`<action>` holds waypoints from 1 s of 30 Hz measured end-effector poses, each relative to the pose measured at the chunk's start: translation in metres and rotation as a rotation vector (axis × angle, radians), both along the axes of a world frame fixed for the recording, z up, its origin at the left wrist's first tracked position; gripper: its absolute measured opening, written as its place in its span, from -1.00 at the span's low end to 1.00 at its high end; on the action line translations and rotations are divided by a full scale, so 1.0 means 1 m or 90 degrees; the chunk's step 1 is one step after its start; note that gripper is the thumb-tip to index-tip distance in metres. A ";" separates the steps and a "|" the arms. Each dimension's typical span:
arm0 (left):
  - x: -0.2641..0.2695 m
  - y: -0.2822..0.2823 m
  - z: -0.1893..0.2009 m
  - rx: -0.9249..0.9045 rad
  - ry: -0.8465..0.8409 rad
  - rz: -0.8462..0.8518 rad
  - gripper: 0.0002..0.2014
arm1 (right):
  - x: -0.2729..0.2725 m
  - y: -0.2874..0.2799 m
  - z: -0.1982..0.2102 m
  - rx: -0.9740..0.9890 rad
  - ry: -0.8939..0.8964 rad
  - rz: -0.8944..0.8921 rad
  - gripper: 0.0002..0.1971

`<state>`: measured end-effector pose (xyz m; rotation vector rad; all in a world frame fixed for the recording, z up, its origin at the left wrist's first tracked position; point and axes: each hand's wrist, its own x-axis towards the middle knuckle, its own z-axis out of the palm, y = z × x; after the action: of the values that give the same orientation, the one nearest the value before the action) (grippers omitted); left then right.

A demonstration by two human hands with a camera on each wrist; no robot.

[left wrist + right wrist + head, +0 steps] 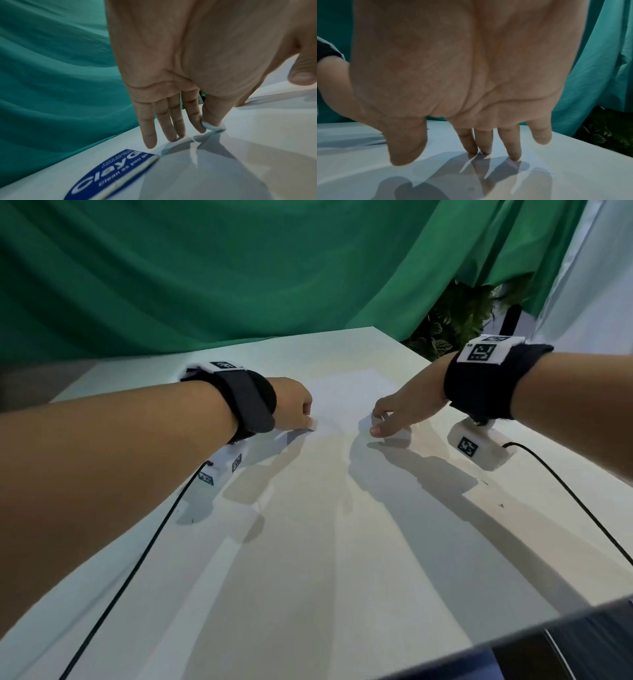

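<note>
Further back, green curtain (205, 275) and plant (452, 320) rise behind white sheet (346, 392)

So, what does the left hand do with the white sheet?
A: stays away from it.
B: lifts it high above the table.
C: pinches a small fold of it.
C: the left hand pinches a rolled bit of the white sheet between two fingertips, low over the table.

Left grip (188, 60) pinching white sheet (213, 127), blue label (109, 169)
</note>
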<state>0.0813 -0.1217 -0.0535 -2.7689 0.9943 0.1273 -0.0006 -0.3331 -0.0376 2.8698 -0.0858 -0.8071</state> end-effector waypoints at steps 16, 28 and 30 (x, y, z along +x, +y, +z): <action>0.080 -0.014 -0.004 -0.076 -0.021 0.074 -0.72 | 0.079 -0.022 -0.006 0.032 -0.085 0.015 -0.29; -0.054 0.124 0.026 -0.297 0.066 0.123 -0.64 | -0.104 0.015 0.031 0.196 -0.182 0.064 -0.16; -0.088 0.158 0.026 -0.328 0.083 0.133 -0.55 | -0.163 0.026 0.033 0.223 -0.191 0.095 -0.16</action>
<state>-0.0062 0.0366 -0.0274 -3.3729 0.8594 0.0915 -0.1640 -0.3076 -0.0043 3.2552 0.2581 -0.3893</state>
